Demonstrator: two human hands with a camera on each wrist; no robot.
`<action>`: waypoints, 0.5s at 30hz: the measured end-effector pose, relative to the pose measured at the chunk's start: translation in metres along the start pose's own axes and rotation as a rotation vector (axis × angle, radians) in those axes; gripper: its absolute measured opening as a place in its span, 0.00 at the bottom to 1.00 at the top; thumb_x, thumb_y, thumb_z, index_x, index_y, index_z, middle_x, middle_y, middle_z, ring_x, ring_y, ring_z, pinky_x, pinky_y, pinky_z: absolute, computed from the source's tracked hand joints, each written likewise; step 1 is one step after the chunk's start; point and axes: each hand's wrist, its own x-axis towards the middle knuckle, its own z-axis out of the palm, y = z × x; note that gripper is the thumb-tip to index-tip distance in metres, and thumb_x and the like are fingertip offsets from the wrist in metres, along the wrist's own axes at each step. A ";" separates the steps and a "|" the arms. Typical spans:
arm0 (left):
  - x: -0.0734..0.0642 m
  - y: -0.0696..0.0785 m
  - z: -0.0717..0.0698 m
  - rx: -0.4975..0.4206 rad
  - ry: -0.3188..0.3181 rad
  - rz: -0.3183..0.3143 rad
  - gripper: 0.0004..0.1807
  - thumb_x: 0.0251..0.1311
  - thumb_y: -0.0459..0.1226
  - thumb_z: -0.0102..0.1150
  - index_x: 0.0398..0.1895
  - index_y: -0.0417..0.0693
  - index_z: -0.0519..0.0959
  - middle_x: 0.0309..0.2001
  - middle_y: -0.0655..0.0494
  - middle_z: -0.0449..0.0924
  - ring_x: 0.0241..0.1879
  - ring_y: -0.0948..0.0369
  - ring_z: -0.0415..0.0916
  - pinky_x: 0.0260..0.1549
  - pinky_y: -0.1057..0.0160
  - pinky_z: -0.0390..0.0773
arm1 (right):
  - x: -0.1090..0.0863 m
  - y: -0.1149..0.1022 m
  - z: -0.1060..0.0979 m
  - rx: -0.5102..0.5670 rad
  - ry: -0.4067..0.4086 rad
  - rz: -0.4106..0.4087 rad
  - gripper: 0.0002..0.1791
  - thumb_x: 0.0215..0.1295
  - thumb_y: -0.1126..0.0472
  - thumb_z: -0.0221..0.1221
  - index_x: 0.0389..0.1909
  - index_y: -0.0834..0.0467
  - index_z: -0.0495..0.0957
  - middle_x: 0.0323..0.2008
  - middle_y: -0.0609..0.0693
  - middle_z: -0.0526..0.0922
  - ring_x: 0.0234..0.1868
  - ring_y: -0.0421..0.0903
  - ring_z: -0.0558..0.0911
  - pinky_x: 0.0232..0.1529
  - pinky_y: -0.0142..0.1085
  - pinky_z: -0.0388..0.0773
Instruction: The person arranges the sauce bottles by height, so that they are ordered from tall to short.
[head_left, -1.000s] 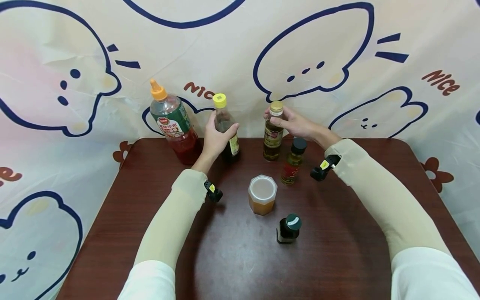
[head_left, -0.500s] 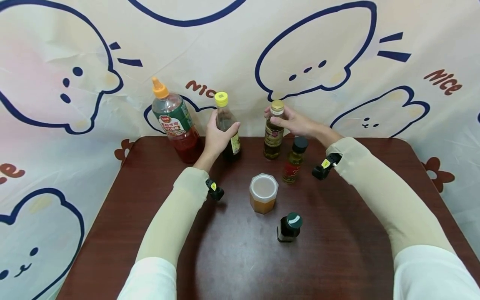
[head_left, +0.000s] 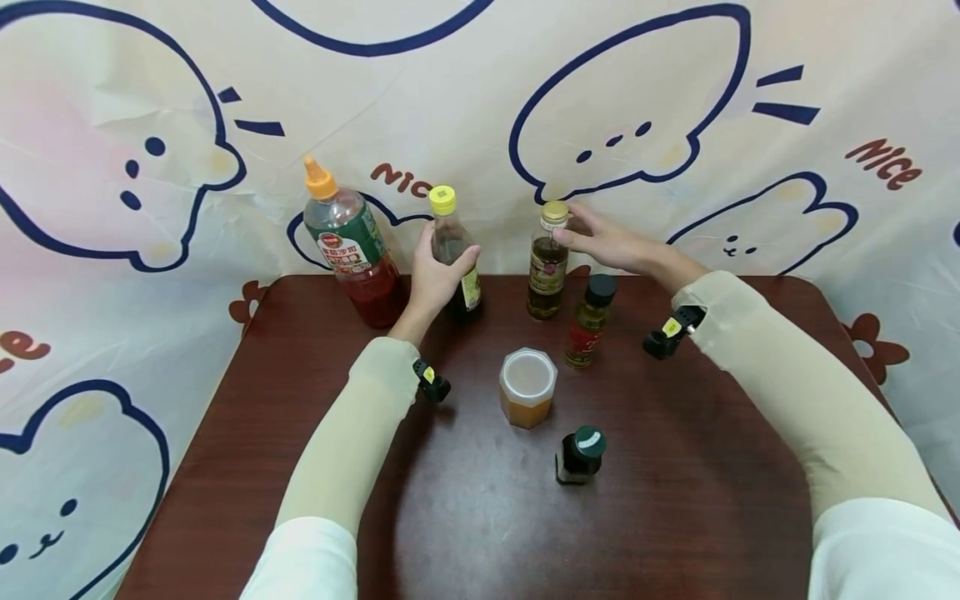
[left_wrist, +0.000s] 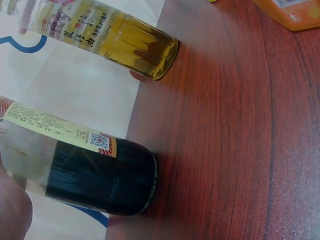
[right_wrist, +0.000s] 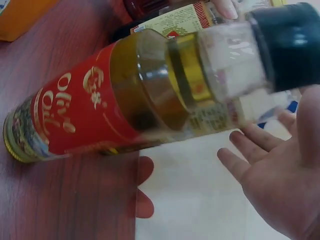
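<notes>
In the head view, my left hand (head_left: pixel 433 279) grips a dark soy sauce bottle (head_left: pixel 469 293) with a yellow cap, at the table's back edge. Its dark liquid shows in the left wrist view, where the bottle (left_wrist: pixel 100 175) has a thumb at its side. A cooking oil bottle (head_left: pixel 547 279) with a gold cap stands upright to its right. My right hand (head_left: pixel 618 246) is beside that bottle's neck, its fingers loosely extended. The right wrist view shows the hand (right_wrist: pixel 272 172) with fingers spread, partly behind the red-labelled olive oil bottle (right_wrist: pixel 85 107).
A large ketchup bottle (head_left: pixel 348 250) with an orange nozzle stands left of the left hand. Nearer the front are a faceted jar (head_left: pixel 528 392) with amber contents and a small dark bottle (head_left: pixel 577 462) with a green cap. A printed cloth (head_left: pixel 450 100) hangs behind the table (head_left: pixel 480 525).
My right hand has loosened from the oil bottle's neck and shifted to the right, its forearm moving with it. The oil bottle stays standing; the left hand keeps its grip.
</notes>
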 end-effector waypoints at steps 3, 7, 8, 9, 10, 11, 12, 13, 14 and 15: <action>0.001 -0.002 0.001 -0.016 0.000 0.008 0.30 0.62 0.39 0.69 0.64 0.43 0.69 0.58 0.46 0.76 0.59 0.54 0.74 0.61 0.53 0.75 | -0.011 -0.003 -0.005 -0.016 0.013 0.033 0.38 0.81 0.45 0.45 0.82 0.53 0.42 0.79 0.61 0.52 0.78 0.60 0.55 0.74 0.57 0.55; 0.001 -0.002 0.002 -0.050 0.000 0.021 0.29 0.61 0.35 0.69 0.63 0.38 0.69 0.57 0.41 0.75 0.59 0.48 0.74 0.61 0.51 0.74 | -0.026 -0.006 -0.010 -0.026 0.043 0.040 0.37 0.81 0.45 0.43 0.82 0.56 0.44 0.78 0.62 0.52 0.77 0.60 0.56 0.74 0.58 0.56; 0.001 -0.002 0.002 -0.055 0.001 0.022 0.29 0.61 0.35 0.69 0.63 0.38 0.69 0.57 0.40 0.75 0.59 0.47 0.73 0.61 0.51 0.74 | -0.030 -0.006 -0.011 -0.022 0.050 0.036 0.37 0.81 0.45 0.42 0.81 0.57 0.45 0.78 0.63 0.53 0.77 0.60 0.57 0.74 0.58 0.56; 0.001 -0.002 0.002 -0.059 0.001 0.024 0.29 0.61 0.34 0.69 0.63 0.37 0.68 0.57 0.40 0.75 0.59 0.46 0.73 0.61 0.50 0.74 | -0.034 -0.007 -0.012 -0.023 0.057 0.033 0.36 0.82 0.45 0.42 0.81 0.57 0.46 0.78 0.63 0.54 0.77 0.60 0.57 0.73 0.58 0.56; 0.001 -0.003 0.002 -0.060 0.002 0.026 0.30 0.61 0.34 0.69 0.63 0.37 0.68 0.57 0.39 0.75 0.59 0.46 0.74 0.61 0.50 0.74 | -0.038 -0.007 -0.013 -0.024 0.064 0.031 0.36 0.82 0.45 0.41 0.81 0.58 0.46 0.78 0.63 0.55 0.77 0.60 0.58 0.73 0.58 0.57; 0.001 -0.003 0.002 -0.060 0.003 0.027 0.30 0.61 0.34 0.69 0.63 0.37 0.68 0.57 0.40 0.76 0.59 0.46 0.74 0.60 0.50 0.74 | -0.042 -0.007 -0.013 -0.025 0.071 0.029 0.35 0.82 0.45 0.41 0.81 0.58 0.47 0.77 0.64 0.56 0.77 0.60 0.58 0.73 0.58 0.57; 0.001 -0.003 0.002 -0.056 0.004 0.027 0.30 0.61 0.35 0.70 0.63 0.38 0.68 0.57 0.41 0.76 0.58 0.47 0.74 0.60 0.51 0.74 | -0.046 -0.007 -0.014 -0.021 0.078 0.022 0.35 0.82 0.46 0.40 0.81 0.59 0.47 0.77 0.64 0.56 0.77 0.59 0.59 0.74 0.58 0.56; 0.001 -0.003 0.002 -0.052 0.006 0.027 0.30 0.61 0.35 0.70 0.63 0.39 0.69 0.56 0.42 0.76 0.58 0.48 0.74 0.60 0.52 0.75 | -0.050 -0.007 -0.014 -0.018 0.085 0.015 0.34 0.83 0.47 0.40 0.80 0.59 0.47 0.76 0.64 0.57 0.77 0.59 0.59 0.74 0.57 0.57; 0.002 -0.003 0.002 -0.050 0.007 0.032 0.30 0.61 0.36 0.70 0.63 0.39 0.69 0.56 0.43 0.76 0.58 0.50 0.75 0.60 0.53 0.75 | -0.055 -0.007 -0.013 -0.018 0.091 0.009 0.34 0.83 0.47 0.40 0.80 0.59 0.48 0.76 0.63 0.58 0.76 0.59 0.59 0.74 0.57 0.57; 0.002 -0.003 0.001 -0.052 0.008 0.036 0.30 0.60 0.37 0.70 0.63 0.40 0.69 0.56 0.43 0.77 0.57 0.51 0.75 0.60 0.53 0.75 | -0.059 -0.007 -0.013 -0.026 0.097 0.002 0.33 0.83 0.48 0.40 0.80 0.59 0.48 0.76 0.63 0.59 0.76 0.58 0.60 0.73 0.57 0.57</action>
